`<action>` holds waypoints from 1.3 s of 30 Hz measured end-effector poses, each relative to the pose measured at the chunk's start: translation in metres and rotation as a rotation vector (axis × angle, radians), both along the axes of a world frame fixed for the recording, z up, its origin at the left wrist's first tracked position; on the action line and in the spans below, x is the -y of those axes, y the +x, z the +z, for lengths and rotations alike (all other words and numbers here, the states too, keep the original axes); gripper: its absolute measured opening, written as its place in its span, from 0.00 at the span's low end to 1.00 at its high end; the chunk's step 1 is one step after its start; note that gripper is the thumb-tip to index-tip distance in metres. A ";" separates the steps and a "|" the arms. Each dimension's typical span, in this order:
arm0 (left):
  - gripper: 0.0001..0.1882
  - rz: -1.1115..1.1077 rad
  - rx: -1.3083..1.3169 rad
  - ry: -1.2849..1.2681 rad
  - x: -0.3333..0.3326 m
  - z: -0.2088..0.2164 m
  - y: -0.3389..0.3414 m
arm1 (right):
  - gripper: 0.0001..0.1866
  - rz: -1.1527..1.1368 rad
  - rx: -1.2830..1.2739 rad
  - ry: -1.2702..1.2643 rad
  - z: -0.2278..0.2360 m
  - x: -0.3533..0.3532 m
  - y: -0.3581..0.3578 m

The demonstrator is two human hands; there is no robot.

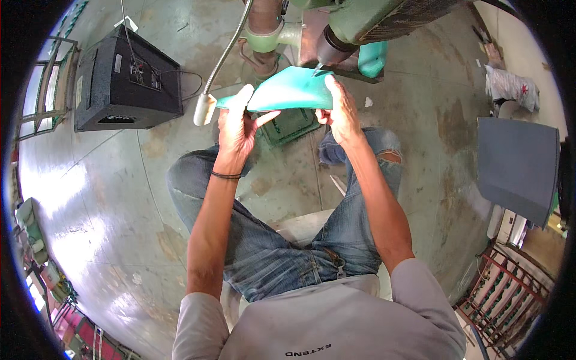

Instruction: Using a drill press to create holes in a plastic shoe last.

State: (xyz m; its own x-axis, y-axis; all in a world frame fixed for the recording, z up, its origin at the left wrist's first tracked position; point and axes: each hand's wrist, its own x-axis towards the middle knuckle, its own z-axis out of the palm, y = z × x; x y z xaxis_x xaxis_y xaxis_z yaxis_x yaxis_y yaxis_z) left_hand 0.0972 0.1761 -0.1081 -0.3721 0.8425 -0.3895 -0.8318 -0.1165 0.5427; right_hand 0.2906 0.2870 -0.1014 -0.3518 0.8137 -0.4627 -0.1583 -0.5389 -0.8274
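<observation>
A glossy teal curved blade-like piece (289, 90) is held up in front of me at knee height. My left hand (235, 132) is closed on its near left part, thumb on top and one finger stretched along its lower edge. My right hand (344, 115) grips its right end, thumb against the end and fingers curled below. Just above the far right part of the piece is the thin bit (318, 69) of a drill machine, set in a dark chuck (333, 47). Whether the bit touches the piece I cannot tell.
A small lamp (205, 110) on a flexible metal neck shines beside my left hand. The green machine (384, 18) stands ahead with another teal piece (372, 59) beside it. A black speaker-like box (129, 84) stands left; a grey panel (519, 168) and metal rack (507, 294) are right.
</observation>
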 end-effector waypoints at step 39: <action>0.11 -0.026 -0.039 0.046 -0.013 -0.013 -0.005 | 0.26 -0.089 0.078 0.147 0.007 0.005 -0.005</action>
